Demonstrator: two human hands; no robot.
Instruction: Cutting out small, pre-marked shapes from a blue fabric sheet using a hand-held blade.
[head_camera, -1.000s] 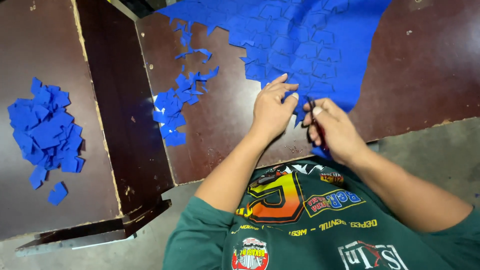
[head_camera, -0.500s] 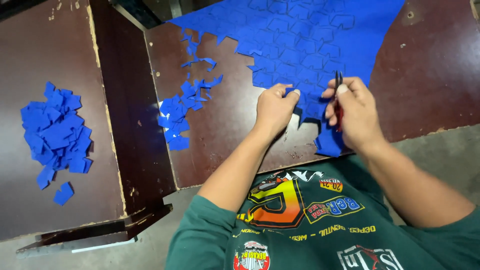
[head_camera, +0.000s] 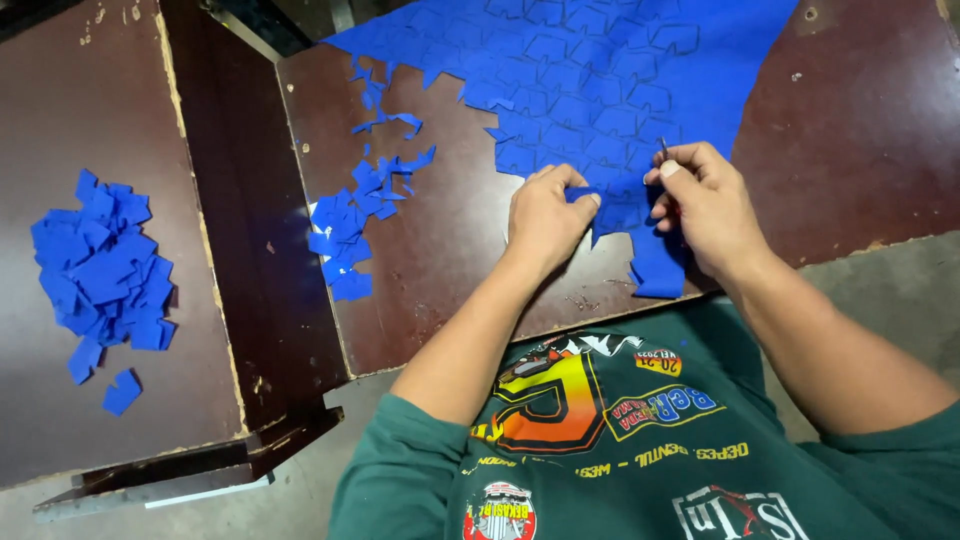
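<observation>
My left hand pinches the blue sheet flat at mid-frame so my right hand, closed on a thin cutting tool, can cut.

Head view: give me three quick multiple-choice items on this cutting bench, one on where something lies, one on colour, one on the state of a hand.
1. Where is the pile of cut pieces?
A. on the board at far left
B. on the floor
C. on the person's lap

2. What colour is the big sheet?
A. red
B. blue
C. white

3. What is the left hand doing?
A. resting flat on the bare table
B. hanging off the table edge
C. pinching a piece at the sheet's edge

Answers:
1 A, the heap lies on the separate brown board left of the gap.
2 B, the sheet and all scraps are the same blue.
3 C, its fingertips close on a blue flap, while the right hand grips a thin dark tool beside it.
</observation>
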